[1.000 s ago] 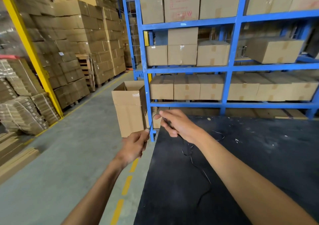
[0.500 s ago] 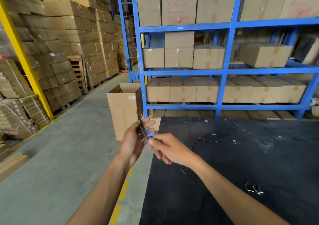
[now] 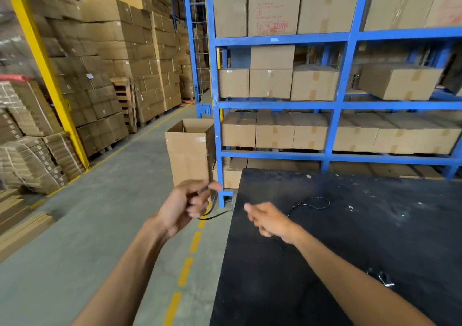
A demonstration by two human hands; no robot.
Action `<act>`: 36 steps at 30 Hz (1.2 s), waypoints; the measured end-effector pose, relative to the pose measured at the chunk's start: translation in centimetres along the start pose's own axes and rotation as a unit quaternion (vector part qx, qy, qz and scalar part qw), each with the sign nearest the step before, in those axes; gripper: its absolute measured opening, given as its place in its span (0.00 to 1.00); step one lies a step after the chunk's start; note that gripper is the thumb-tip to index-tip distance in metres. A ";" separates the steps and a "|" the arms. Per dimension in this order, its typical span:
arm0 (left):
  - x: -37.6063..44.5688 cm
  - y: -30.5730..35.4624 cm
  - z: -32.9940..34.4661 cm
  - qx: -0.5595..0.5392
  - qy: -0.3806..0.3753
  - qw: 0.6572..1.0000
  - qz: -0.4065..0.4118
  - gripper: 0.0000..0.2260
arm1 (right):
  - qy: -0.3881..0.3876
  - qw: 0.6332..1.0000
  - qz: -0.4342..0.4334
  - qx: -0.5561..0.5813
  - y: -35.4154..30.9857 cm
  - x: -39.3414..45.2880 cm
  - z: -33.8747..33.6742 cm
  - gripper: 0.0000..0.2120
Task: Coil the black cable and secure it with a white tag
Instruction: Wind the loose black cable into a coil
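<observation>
While my view tips down over the aisle, I see stacked cartons (image 3: 105,58) far left behind a yellow post (image 3: 42,58), then grey floor (image 3: 82,238) with a dashed yellow line (image 3: 186,270) running up toward an open carton (image 3: 187,150). My left hand (image 3: 185,205) hangs over the floor just off the table's left edge, fingers curled and thumb pressed in, gripping the cable (image 3: 212,214); a few black loops hang below the fingers, blurred, so I cannot count them. Beside it, over the table's (image 3: 325,263) left edge, my right hand (image 3: 268,222) is held apart from the left, fingers bent with the forefinger poking left; I cannot tell whether it pinches the strand. From behind that hand the cable's free end curls on the black top in a loose loop. Farther right, near my forearm, small white tags (image 3: 383,279) lie on the table. Behind stands the blue rack (image 3: 275,105) of boxes.
</observation>
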State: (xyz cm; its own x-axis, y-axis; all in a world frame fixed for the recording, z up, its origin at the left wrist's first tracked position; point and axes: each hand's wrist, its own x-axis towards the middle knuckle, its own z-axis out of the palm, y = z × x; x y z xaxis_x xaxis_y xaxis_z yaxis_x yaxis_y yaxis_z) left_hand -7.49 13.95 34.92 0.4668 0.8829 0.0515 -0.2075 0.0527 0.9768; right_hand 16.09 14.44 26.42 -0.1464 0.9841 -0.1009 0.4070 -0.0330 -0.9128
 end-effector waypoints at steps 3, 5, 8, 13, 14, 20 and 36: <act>0.0 -2.5 0.3 0.165 0.028 0.986 -0.012 0.18 | 0.036 0.995 -0.029 0.091 -4.7 0.4 -2.0 0.18; 0.2 -3.8 0.5 0.189 0.057 0.980 -0.002 0.17 | 0.015 0.991 -0.072 0.114 -7.6 0.0 -2.2 0.18; 0.6 -5.0 1.2 0.205 0.098 0.973 0.043 0.16 | -0.038 0.988 -0.130 0.078 -10.5 -1.5 -0.6 0.16; 1.7 -5.2 1.1 0.137 0.177 0.969 0.102 0.18 | -0.056 0.983 -0.173 0.029 -11.3 -3.7 1.4 0.11; 1.9 -5.0 1.0 0.095 0.173 0.975 0.104 0.17 | -0.050 0.982 -0.178 0.028 -11.0 -3.9 1.4 0.10; 3.0 -2.8 0.9 -0.206 0.165 0.963 0.052 0.12 | -0.085 0.981 -0.172 -0.007 -6.3 -4.8 3.3 0.13; -0.1 -0.8 1.6 0.080 -0.005 0.990 -0.113 0.18 | 0.011 1.000 -0.008 -0.018 -5.3 -0.6 -2.6 0.13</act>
State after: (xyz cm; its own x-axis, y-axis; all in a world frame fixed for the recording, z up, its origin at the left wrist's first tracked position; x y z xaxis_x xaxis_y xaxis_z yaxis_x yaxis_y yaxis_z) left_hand -5.95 13.05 34.45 0.4946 0.8520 -0.1716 0.0421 0.1737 0.9839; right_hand 16.39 14.47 32.38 -0.1338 0.9880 -0.0772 0.4371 -0.0111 -0.8994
